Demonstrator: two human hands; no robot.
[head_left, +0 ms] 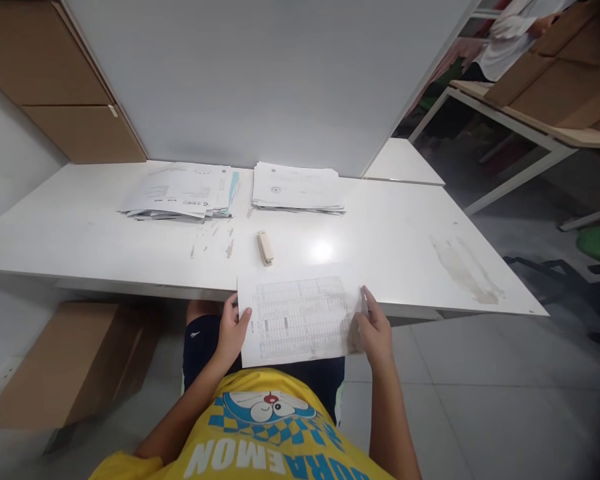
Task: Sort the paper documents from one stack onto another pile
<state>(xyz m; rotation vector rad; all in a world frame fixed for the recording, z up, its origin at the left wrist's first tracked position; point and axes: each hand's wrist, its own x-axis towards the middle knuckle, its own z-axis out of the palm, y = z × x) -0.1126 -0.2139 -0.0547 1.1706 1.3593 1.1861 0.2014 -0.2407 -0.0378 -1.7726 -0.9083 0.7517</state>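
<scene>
A sheet of paper printed with a table of fine lines is held between my two hands, over my lap at the desk's front edge. My left hand grips its left side, thumb on top and fingers underneath. On the right side, my right hand pinches the paper near a smudged grey corner. Whether it is one sheet or several I cannot tell. Just beyond the paper lies a cream stapler on the white desk.
Two paper stacks, a left one and a right one, lie against the grey partition. Cardboard boxes stand at the back left and on the floor. At the upper right, a person is near another table bearing cardboard.
</scene>
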